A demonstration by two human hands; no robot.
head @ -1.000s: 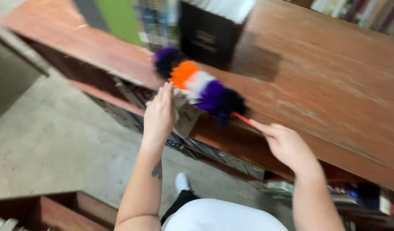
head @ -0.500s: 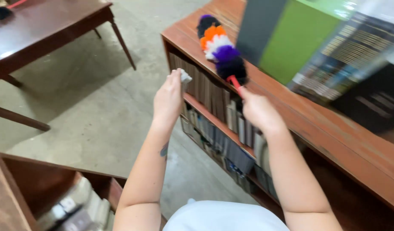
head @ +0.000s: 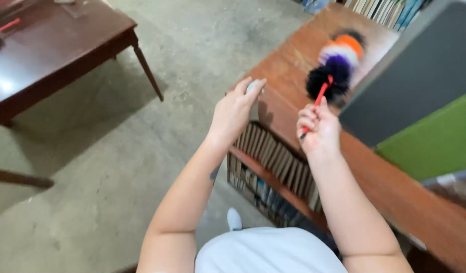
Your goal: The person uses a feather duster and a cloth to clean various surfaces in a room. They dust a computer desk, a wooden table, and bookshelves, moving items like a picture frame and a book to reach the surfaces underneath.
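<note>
Duster [head: 334, 65], striped orange, white, purple and black, red handle: we hold it in our right hand [head: 318, 132], fist closed round the handle end, long axis slanting up and away over the wooden shelf top [head: 283, 76] (head blurred), our left hand [head: 235, 108] curled on that top's edge.

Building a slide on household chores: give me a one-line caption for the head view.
Right hand sweeps a multicoloured feather duster over a wooden bookshelf top; left hand rests at its edge.
</note>
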